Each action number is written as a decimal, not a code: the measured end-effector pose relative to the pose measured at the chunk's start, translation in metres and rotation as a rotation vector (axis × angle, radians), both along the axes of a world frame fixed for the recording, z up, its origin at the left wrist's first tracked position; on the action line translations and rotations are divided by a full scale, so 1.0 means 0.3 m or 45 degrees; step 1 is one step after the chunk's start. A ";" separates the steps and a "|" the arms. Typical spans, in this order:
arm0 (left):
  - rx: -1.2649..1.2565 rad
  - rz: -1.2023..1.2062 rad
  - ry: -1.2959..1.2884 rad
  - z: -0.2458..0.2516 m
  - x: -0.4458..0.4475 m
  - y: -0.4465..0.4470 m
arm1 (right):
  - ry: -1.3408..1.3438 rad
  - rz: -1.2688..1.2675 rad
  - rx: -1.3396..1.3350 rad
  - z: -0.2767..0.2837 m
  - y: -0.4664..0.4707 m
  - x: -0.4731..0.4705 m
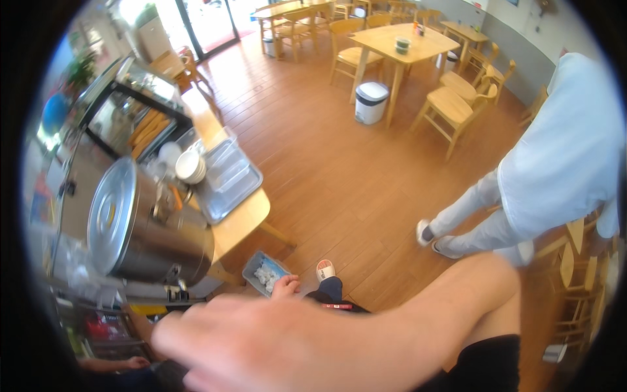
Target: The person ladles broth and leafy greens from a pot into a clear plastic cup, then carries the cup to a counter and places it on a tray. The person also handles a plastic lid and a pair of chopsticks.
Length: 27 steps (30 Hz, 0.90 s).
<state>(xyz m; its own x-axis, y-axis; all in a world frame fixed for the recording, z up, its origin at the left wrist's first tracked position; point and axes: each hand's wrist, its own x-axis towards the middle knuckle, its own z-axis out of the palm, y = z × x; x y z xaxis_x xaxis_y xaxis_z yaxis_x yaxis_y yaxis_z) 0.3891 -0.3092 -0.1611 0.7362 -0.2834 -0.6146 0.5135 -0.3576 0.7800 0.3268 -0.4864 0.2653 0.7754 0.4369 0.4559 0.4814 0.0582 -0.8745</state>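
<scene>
My right hand [264, 338] is large and blurred, close to the camera, with its forearm reaching in from the right; its palm side is hidden, so whether it holds anything does not show. Below it, my left hand [286, 286] shows only in part, fingers curled, beside a grey waste bin [252, 267] holding crumpled white tissues. To the left a large steel pot [161, 245] with a lid [112, 215] stands by a wooden table [245, 230]. On that table are a metal tray [230, 181] and stacked white bowls [190, 166].
A person in light blue [558, 161] stands at the right. Wooden chairs [450, 105], a dining table [406, 41] and a white lidded bin [371, 103] stand ahead. A glass display case [122, 117] holds long fried dough sticks [149, 130]. Another person's hand [138, 362] shows lower left.
</scene>
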 end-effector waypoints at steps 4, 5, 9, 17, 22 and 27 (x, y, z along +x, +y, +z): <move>-0.144 0.141 -0.188 0.177 0.287 -0.181 | -0.056 -0.074 -0.075 0.113 -0.065 0.216; -0.204 0.217 -0.257 0.213 0.370 -0.212 | -0.132 -0.126 -0.064 0.124 -0.096 0.265; 0.146 0.440 -0.849 0.254 0.713 -0.225 | -0.443 -0.396 -0.062 0.036 -0.227 0.461; 1.076 0.625 -1.453 0.225 1.280 -0.223 | 0.856 -0.970 0.206 -0.710 -1.045 0.838; 1.479 0.249 -0.923 0.239 1.311 -0.267 | 1.441 -1.006 -0.087 -1.283 -1.316 0.800; 1.420 0.601 -1.015 0.258 1.268 -0.259 | 1.396 -0.597 -0.437 -1.325 -1.426 1.095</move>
